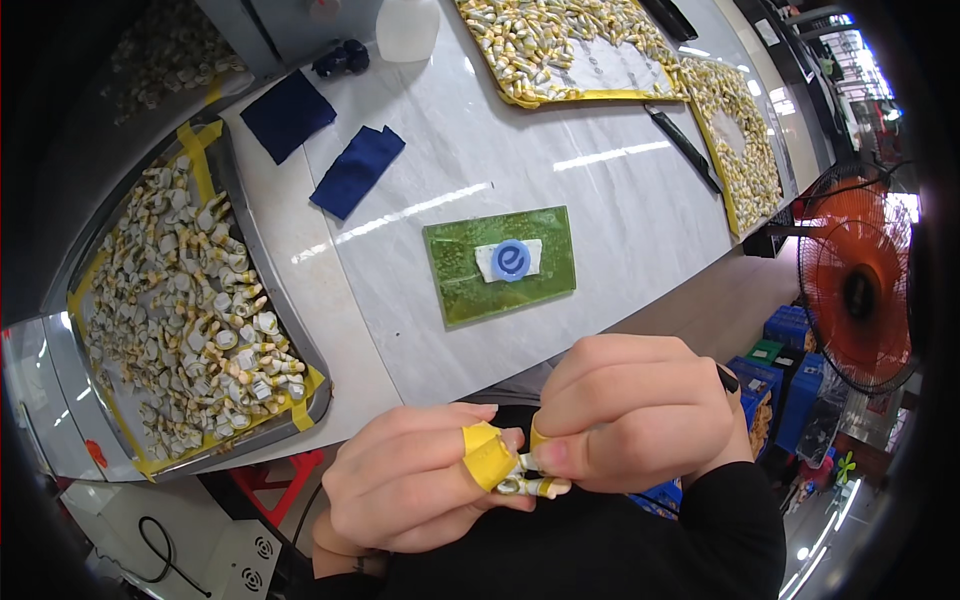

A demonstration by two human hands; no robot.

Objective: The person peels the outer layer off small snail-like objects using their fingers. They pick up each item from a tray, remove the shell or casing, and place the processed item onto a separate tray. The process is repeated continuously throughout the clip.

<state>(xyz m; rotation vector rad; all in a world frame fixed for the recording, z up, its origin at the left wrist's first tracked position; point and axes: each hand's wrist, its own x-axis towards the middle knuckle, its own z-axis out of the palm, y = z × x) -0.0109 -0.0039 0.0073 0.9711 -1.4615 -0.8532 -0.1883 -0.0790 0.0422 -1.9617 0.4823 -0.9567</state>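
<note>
The left hand and the right hand met low in the view, off the near edge of the grey-streaked desk, in front of the person's black top. Between them sat small white-and-yellow pieces. The left grip was closed, pinching these between thumb and bent fingers, with yellow tape over a finger. The right grip was pressed together too, its thumb against a curled forefinger, pinching a yellow strip (only a sliver of it showed, so its shape was hard to tell).

Beyond the hands, a green slab lay on the desk, with a round blue disc on a white patch at its middle. To the left, a tray edged with yellow tape was heaped with similar pieces; two dark blue cloths lay beside it. At the far side stood a white container, and to its right a second tray held more pieces. Off the desk at the right was an orange fan.
</note>
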